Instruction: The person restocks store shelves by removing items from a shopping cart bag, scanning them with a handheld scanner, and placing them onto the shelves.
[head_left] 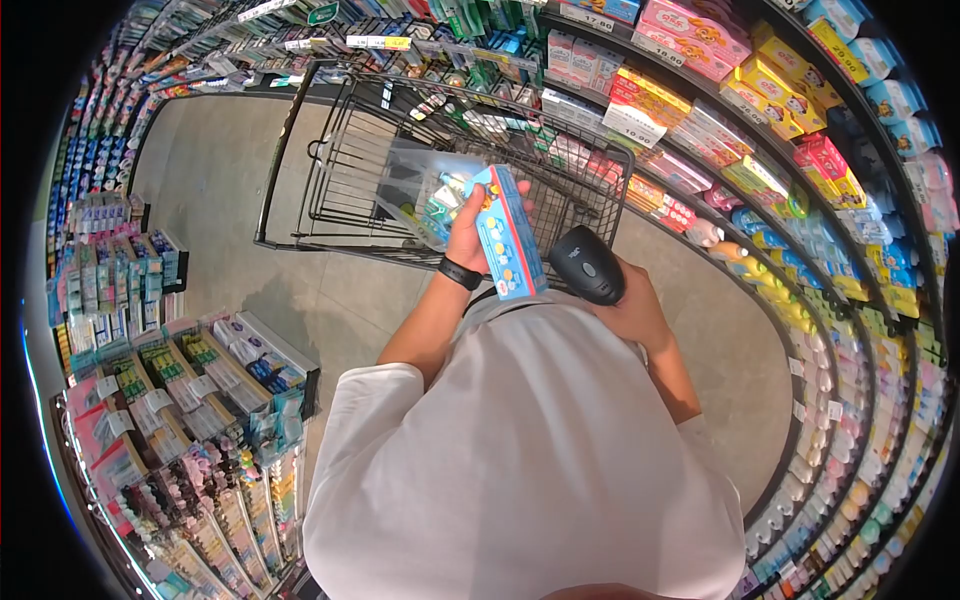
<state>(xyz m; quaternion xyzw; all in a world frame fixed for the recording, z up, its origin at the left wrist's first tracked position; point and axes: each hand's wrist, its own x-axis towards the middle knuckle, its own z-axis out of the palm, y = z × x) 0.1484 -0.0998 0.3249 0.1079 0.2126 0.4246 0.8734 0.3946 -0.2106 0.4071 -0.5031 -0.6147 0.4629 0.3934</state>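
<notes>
My left hand (468,228) is wrapped round a blue box (507,240) with a red edge and yellow pictures, held tilted in front of my waist. A dark band circles that wrist. In my right hand (640,305) is a black handheld barcode scanner (586,265), its rounded head close beside the box's lower right side; the two look slightly apart. Just beyond both hands stands a black wire shopping cart (330,215). Inside it lies a clear plastic bag (420,175) with several small packaged goods, partly hidden behind the box and my left hand.
Shelves of boxed goods (690,130) with price tags curve round the front and right. At the left stand display racks (190,390) full of small packaged items. Grey floor (220,190) shows between the cart and the racks.
</notes>
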